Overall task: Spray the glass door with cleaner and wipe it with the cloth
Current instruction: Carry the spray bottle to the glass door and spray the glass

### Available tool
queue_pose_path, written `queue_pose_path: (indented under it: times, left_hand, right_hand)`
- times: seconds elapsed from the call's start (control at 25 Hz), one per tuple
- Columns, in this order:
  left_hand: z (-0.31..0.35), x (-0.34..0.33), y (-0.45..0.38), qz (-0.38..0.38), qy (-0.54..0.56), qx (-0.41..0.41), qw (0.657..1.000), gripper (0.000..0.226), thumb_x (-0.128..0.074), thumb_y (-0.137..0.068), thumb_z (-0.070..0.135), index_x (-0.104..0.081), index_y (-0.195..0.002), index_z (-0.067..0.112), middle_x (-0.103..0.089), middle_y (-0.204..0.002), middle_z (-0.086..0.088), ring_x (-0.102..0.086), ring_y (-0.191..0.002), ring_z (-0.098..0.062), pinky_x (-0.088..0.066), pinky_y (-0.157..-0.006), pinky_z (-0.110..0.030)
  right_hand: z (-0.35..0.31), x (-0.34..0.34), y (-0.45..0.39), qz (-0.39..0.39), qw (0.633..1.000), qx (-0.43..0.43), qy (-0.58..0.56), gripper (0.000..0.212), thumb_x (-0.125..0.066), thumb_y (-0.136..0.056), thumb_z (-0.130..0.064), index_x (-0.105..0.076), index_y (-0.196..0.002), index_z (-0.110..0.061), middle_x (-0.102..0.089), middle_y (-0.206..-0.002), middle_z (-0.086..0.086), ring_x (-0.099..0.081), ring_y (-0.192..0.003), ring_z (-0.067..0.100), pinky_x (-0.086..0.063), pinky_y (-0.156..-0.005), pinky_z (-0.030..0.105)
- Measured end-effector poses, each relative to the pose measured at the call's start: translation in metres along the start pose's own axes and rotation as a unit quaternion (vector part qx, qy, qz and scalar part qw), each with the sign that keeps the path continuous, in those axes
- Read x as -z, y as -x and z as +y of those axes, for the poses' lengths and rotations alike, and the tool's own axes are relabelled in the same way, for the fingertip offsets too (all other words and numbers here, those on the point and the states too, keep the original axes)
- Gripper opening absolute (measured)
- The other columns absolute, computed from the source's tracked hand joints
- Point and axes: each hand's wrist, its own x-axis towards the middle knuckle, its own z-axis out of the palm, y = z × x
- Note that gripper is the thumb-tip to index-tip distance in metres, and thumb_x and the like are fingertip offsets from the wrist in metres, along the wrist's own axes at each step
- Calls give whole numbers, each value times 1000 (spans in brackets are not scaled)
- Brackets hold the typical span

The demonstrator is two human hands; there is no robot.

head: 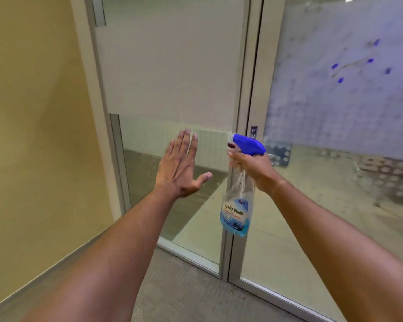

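Note:
A double glass door fills the view: the left leaf (pixel 172 73) has a frosted upper band and clear glass below, and the right leaf (pixel 335 117) is frosted above too. My left hand (pixel 180 167) is raised flat with fingers spread, close in front of the left leaf's clear glass, holding nothing. My right hand (pixel 254 168) grips the neck of a clear spray bottle (pixel 236 205) with a blue trigger head, its nozzle pointing left toward the left leaf. A little blue liquid sits in the bottle's bottom. No cloth is in view.
A yellow wall (pixel 33 112) with a grey baseboard runs along the left. Grey carpet (pixel 184 293) lies under the door. The metal stiles (pixel 249 101) meet in the middle, with a small push sign above the bottle. Behind the glass are a pale floor and patterned items.

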Motion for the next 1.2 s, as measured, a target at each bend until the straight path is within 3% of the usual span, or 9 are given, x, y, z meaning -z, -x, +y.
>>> queue_pose_path:
  times: [0.32, 0.48, 0.6, 0.68, 0.84, 1.08, 1.2]
  left_hand:
    - [68, -61, -150, 62, 84, -108, 989, 107, -24, -79, 77, 12, -153, 7, 14, -162, -17, 13, -150, -28, 0, -123, -45]
    - [94, -81, -217, 80, 124, -155, 977, 108, -29, -81, 76, 15, -152, 8, 18, -161, -16, 14, -150, -28, 0, -123, -44]
    - [114, -93, -262, 102, 136, -191, 967, 106, -31, -83, 74, 15, -152, 8, 16, -161, -17, 13, -150, -28, 0, -123, -44]
    - [126, -96, -288, 116, 142, -205, 961, 105, -31, -84, 74, 15, -152, 8, 16, -161, -17, 12, -150, -29, -2, -123, -45]
    - [156, -102, -337, 141, 152, -226, 952, 105, -29, -84, 74, 14, -152, 7, 16, -161, -18, 13, -150, -29, -2, -123, -45]
    - [204, -106, -406, 179, 168, -227, 942, 106, -30, -83, 74, 11, -153, 7, 14, -162, -18, 13, -150, -28, -1, -123, -44]
    - [224, -102, -439, 198, 173, -219, 940, 106, -31, -83, 74, 10, -153, 7, 13, -162, -18, 13, -150, -28, -1, -123, -44]
  right_hand:
    - [1, 96, -74, 165, 984, 21, 67, 30, -70, -86, -7, -66, -115, -11, -72, -110, 7, -68, -102, 20, -56, -90, 32]
    - [-3, 132, -110, 244, 965, 38, 91, 20, -69, -84, -7, -67, -105, -6, -69, -95, 9, -66, -91, 21, -52, -93, 45]
    - [-10, 154, -134, 311, 947, 42, 65, 23, -70, -85, -6, -65, -106, -14, -70, -108, 10, -68, -102, 20, -55, -92, 40]
    - [-17, 170, -148, 333, 940, 44, 57, 25, -70, -85, -4, -64, -106, -17, -70, -112, 8, -68, -103, 17, -56, -88, 33]
    - [-29, 214, -185, 384, 920, 41, 69, 31, -68, -84, 0, -64, -114, -6, -71, -107, 9, -69, -97, 14, -58, -76, 24]
    - [-57, 276, -236, 408, 909, 49, 67, 21, -64, -82, 6, -65, -99, -6, -69, -97, 11, -68, -89, 15, -56, -84, 32]
    - [-76, 301, -262, 399, 913, 44, 68, 23, -66, -80, 7, -63, -98, -7, -67, -92, 10, -67, -84, 15, -57, -81, 31]
